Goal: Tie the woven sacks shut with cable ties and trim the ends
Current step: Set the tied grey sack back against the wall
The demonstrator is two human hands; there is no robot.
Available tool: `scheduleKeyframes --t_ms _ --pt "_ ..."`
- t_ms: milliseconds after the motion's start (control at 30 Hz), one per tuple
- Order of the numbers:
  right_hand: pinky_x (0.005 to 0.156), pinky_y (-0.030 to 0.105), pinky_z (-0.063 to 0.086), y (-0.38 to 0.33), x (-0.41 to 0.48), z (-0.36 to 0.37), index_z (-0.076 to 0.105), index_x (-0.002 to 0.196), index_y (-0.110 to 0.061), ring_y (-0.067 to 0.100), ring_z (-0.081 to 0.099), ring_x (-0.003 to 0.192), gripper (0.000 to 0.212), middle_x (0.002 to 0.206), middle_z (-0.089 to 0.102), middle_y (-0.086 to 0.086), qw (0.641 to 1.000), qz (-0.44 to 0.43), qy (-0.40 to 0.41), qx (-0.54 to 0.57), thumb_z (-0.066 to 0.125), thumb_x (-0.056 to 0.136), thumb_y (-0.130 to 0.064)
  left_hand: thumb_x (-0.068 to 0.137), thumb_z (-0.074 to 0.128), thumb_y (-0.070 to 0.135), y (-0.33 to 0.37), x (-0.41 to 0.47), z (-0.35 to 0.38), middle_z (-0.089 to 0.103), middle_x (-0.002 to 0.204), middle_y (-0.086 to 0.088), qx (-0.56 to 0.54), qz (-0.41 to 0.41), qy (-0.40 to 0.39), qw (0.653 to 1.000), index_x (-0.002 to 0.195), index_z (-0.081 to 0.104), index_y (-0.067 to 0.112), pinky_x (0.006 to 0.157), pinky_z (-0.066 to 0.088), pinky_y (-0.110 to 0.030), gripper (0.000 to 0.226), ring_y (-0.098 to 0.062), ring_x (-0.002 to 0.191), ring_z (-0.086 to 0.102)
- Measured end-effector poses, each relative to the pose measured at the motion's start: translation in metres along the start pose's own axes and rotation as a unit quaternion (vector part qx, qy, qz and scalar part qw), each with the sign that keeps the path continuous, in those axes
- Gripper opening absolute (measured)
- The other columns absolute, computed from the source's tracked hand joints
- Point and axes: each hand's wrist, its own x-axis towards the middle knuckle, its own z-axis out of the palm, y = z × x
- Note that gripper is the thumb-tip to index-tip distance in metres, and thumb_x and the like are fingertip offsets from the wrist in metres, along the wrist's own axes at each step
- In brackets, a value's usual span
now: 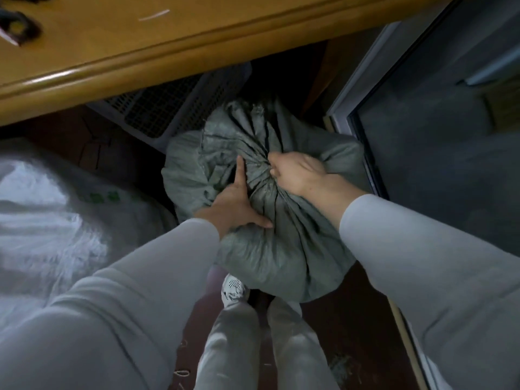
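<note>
A full grey-green woven sack stands on the floor in front of my feet, its mouth gathered into a bunched neck. My left hand presses flat on the sack's left side, with the forefinger pointing up along the neck and the thumb spread out. My right hand is closed on the gathered neck from the right. I see no cable tie around the neck; my right hand's fingers hide that spot. The loose top of the sack fans out behind the neck.
A wooden table runs across the top, with a white cable tie and a dark tool on it. A white sack lies at left. A slotted plastic crate sits under the table. A glass door frame stands at right.
</note>
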Motion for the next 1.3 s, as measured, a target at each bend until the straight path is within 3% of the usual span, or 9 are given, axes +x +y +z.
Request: scheduleKeyframes --t_ms 100,167,267,367,500,833,1000,1200,1300 --pt "0.074 0.031 0.034 -0.01 -0.006 0.009 0.047 0.114 -0.012 0.031 0.056 0.103 0.021 0.115 0.059 0.015 0.999 0.043 0.013 -0.007 0.038 0.096 -0.017 0.061 0.085 0.038 -0.007 -0.004 -0.002 0.047 0.14 -0.005 0.0 0.035 0.028 0.999 0.149 0.015 0.016 0.099 0.039 -0.025 0.114 -0.023 0.126 0.047" --pt "0.081 0.034 0.033 -0.017 -0.013 0.013 0.046 0.115 -0.013 0.03 0.055 0.106 0.022 0.117 0.058 0.014 0.998 0.06 0.011 0.01 0.036 0.095 -0.015 0.067 0.08 0.041 -0.01 -0.01 -0.005 0.058 0.129 -0.007 0.009 0.047 0.056 0.997 0.133 0.047 0.017 0.097 0.045 -0.03 0.077 -0.024 0.117 0.055" --pt "0.079 0.033 0.033 -0.022 -0.03 0.009 0.047 0.113 -0.012 0.031 0.054 0.108 0.022 0.12 0.057 0.015 0.997 0.07 0.012 0.03 0.034 0.097 -0.018 0.077 0.07 0.04 -0.008 -0.026 -0.006 0.065 0.115 -0.01 0.008 0.036 0.085 0.996 0.115 0.063 0.014 0.084 0.048 -0.03 0.046 -0.028 0.106 0.06" --pt "0.075 0.032 0.038 -0.023 -0.048 -0.005 0.047 0.103 -0.017 0.032 0.054 0.106 0.012 0.119 0.056 0.015 0.997 0.071 -0.002 0.029 0.038 0.095 -0.021 0.079 0.067 0.035 0.001 -0.044 0.003 0.067 0.111 -0.013 -0.023 0.028 0.109 0.993 0.108 0.067 0.011 0.083 0.049 -0.032 0.037 -0.03 0.104 0.062" --pt "0.085 0.037 0.047 -0.02 -0.085 -0.021 0.047 0.097 -0.021 0.032 0.055 0.106 0.006 0.118 0.057 0.013 0.998 0.066 -0.008 0.017 0.043 0.093 -0.02 0.079 0.065 0.032 0.017 -0.074 0.021 0.067 0.11 -0.016 -0.061 0.027 0.124 0.99 0.106 0.068 0.011 0.087 0.05 -0.035 0.034 -0.032 0.105 0.062" --pt "0.067 0.032 0.034 -0.021 -0.22 -0.056 0.041 0.085 -0.018 0.024 0.045 0.083 0.009 0.086 0.047 0.002 0.996 0.021 0.09 0.009 0.045 0.093 -0.017 0.083 0.06 0.024 0.07 -0.198 0.047 0.066 0.107 -0.016 -0.059 0.08 0.209 0.973 0.1 0.066 0.009 0.084 0.047 -0.033 0.024 -0.034 0.104 0.06" --pt "0.067 0.035 0.036 -0.023 -0.295 -0.091 0.035 0.067 -0.024 0.024 0.046 0.079 0.027 0.072 0.042 -0.004 0.99 0.016 0.138 0.005 0.045 0.092 -0.017 0.082 0.059 0.023 0.107 -0.269 0.047 0.061 0.083 -0.009 -0.032 0.115 0.248 0.961 0.077 0.058 0.011 0.068 0.045 -0.031 0.013 -0.032 0.089 0.06" --pt "0.066 0.033 0.033 -0.034 -0.39 -0.152 0.041 0.075 -0.016 0.024 0.045 0.077 0.018 0.077 0.046 0.003 0.979 -0.007 0.206 -0.008 0.049 0.091 -0.015 0.081 0.057 0.019 0.161 -0.363 0.025 0.046 0.062 -0.003 -0.003 0.171 0.282 0.944 0.063 0.045 0.014 0.049 0.032 -0.025 0.023 -0.026 0.062 0.049" --pt "0.068 0.037 0.039 -0.044 -0.435 -0.192 0.046 0.079 -0.012 0.026 0.05 0.082 0.01 0.083 0.051 0.009 0.965 -0.007 0.26 -0.034 0.049 0.089 -0.012 0.081 0.054 0.014 0.192 -0.418 0.003 0.042 0.059 -0.003 0.016 0.209 0.318 0.925 0.061 0.04 0.014 0.048 0.029 -0.025 0.024 -0.023 0.055 0.041"
